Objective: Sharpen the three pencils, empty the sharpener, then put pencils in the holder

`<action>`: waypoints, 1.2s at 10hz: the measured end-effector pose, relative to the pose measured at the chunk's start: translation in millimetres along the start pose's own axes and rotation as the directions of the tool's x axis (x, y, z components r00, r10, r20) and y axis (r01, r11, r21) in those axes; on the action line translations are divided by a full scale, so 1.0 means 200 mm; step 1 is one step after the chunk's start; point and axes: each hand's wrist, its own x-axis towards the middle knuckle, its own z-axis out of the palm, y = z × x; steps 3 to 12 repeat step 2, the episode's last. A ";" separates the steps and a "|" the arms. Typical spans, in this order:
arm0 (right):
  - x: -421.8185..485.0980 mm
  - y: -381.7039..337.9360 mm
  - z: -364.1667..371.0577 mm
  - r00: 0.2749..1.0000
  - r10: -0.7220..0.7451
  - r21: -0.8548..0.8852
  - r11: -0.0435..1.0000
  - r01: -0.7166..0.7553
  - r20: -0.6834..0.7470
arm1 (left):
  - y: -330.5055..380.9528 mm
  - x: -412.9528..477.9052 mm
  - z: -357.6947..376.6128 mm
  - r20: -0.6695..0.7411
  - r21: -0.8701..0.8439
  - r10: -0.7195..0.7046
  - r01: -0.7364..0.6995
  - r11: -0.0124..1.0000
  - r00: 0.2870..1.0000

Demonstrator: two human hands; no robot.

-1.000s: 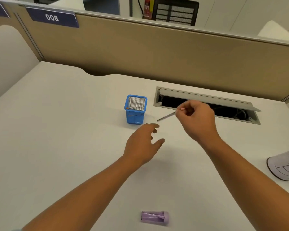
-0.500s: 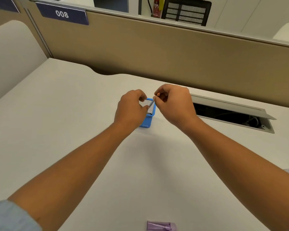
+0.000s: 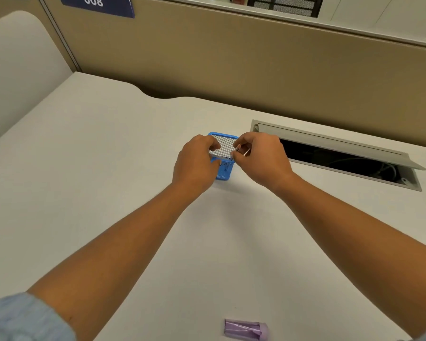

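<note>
A blue mesh pencil holder stands mid-desk. My left hand grips its left rim and near side. My right hand pinches a thin grey pencil right at the holder's right rim; only a short length of it shows between my fingers, and its tip is hidden. Faint lines inside the holder's front mesh look like other pencils. A purple pencil sharpener lies on its side at the desk's near edge, away from both hands.
An open cable tray with a raised grey lid sits in the desk just right of my right hand. A beige partition closes off the back of the white desk.
My left hand moved from the bare desk onto the holder. My right hand carried the pencil left from above the cable tray to the holder's rim. The view shifted closer.
</note>
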 end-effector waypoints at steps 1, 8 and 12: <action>-0.03 0.01 0.01 1.000 0.006 0.009 1.000 -0.006 0.022 | -0.01 -0.01 0.01 -0.003 0.014 0.023 -0.023 1.000 1.000; -0.05 0.02 0.00 0.999 0.006 0.023 1.000 -0.007 0.033 | 0.00 -0.02 0.02 -0.005 0.019 0.028 -0.028 0.999 1.000; -0.05 0.02 0.00 0.999 0.006 0.023 1.000 -0.007 0.033 | 0.00 -0.02 0.02 -0.005 0.019 0.028 -0.028 0.999 1.000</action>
